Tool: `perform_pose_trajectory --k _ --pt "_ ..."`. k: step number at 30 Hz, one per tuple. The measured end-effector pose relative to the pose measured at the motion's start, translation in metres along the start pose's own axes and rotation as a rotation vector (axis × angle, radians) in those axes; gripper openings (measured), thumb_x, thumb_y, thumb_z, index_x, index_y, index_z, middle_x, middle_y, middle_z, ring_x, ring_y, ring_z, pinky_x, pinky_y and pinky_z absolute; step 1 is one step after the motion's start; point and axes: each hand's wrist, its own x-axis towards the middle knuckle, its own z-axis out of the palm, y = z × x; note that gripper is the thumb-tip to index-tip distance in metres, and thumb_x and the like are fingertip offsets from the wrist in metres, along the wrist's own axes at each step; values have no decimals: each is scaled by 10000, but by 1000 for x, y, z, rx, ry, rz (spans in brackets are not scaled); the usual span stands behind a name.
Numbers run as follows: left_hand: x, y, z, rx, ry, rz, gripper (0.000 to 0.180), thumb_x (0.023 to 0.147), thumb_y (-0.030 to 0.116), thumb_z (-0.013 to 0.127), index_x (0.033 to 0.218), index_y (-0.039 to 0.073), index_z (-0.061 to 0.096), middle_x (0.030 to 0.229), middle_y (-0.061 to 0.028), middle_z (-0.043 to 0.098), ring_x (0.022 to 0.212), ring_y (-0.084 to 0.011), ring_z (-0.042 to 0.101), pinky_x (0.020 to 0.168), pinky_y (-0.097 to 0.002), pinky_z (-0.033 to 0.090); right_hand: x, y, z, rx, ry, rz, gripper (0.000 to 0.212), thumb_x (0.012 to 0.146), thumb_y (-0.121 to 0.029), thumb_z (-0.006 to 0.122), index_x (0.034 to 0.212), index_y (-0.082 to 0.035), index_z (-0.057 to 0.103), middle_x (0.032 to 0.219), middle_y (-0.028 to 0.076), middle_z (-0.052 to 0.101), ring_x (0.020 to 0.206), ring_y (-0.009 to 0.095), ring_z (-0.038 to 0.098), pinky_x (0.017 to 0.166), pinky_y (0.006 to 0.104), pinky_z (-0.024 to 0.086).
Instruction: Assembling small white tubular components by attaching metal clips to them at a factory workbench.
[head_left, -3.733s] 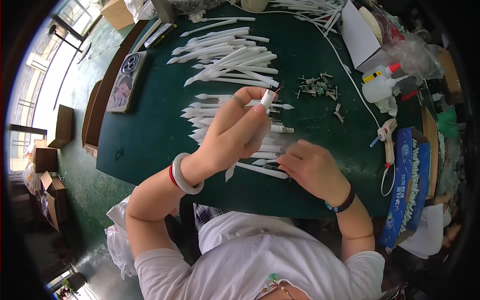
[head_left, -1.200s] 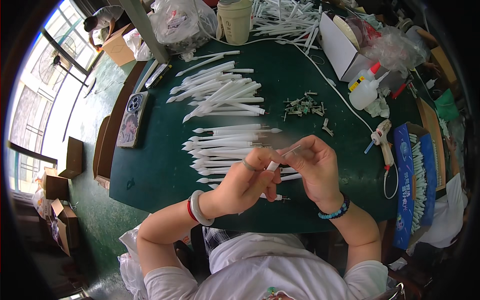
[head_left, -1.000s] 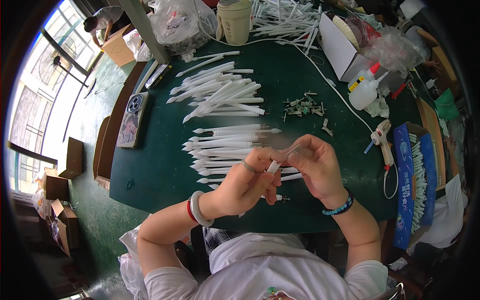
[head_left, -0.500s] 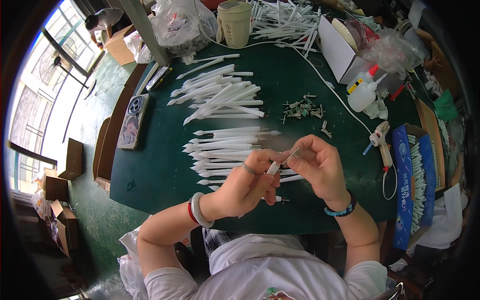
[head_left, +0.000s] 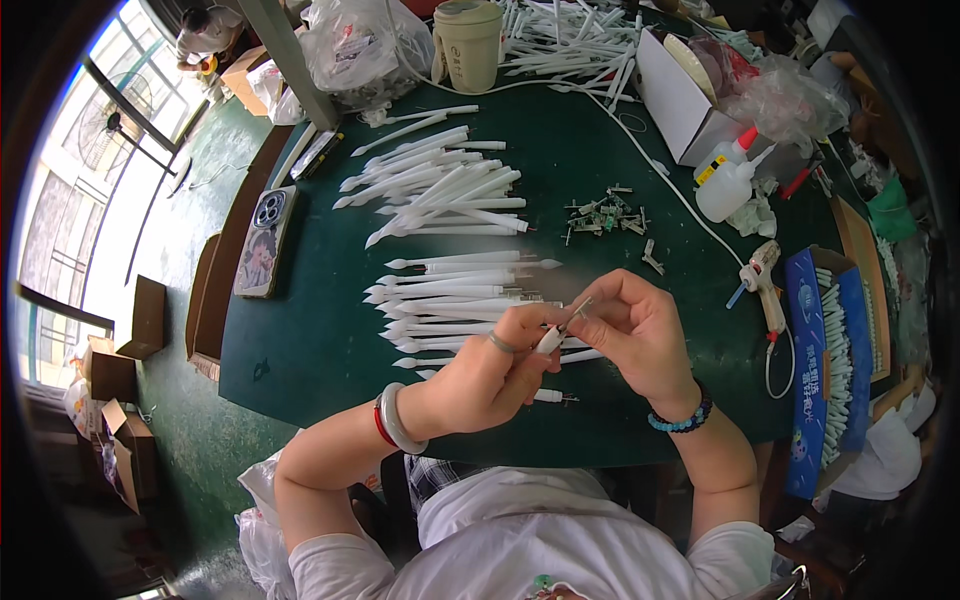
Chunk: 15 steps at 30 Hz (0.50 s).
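Note:
My left hand [head_left: 490,375] is closed around a white LED taper candle, whose wired end [head_left: 550,341] sticks out between thumb and fingers. A small electronic part with a thin metal strip [head_left: 578,314] is pinched in my right hand [head_left: 635,335], right at that end. Whether the two touch cannot be made out. Under and beyond my hands lies a row of similar white candles [head_left: 440,293] with flame-shaped tips and short wires at their other ends. Farther off is a looser heap of them [head_left: 450,190]. Several small green-and-metal parts [head_left: 608,214] are piled to its right.
A glue gun [head_left: 762,275] with its cord and a blue box [head_left: 808,380] of white sticks are at the right. Glue bottles [head_left: 725,185] stand beside a white carton [head_left: 680,100]. A phone [head_left: 267,243] lies at the left edge, a lidded cup [head_left: 468,45] at the back.
My fingers have shifted slightly, and the metal part now tilts more upright at the candle's end. Far left, a person near a carton has moved a little.

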Motion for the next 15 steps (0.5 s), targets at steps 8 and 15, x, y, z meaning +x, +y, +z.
perform_pose_trajectory --k 8,15 --pt "4 -8 1 389 105 252 401 838 -84 360 1222 19 302 894 -96 566 620 -92 541 546 -202 437 1 1 0 24 -67 -42 112 822 -4 595 899 24 518 833 80 626 774 134 628 682 233 517" --pt "-1 -11 4 152 172 325 449 862 -61 325 1300 35 291 807 -67 539 564 -73 473 519 -186 394 -1 6 -3 -262 -151 -259 348 783 -25 646 1100 22 509 858 101 645 812 144 636 738 245 514"
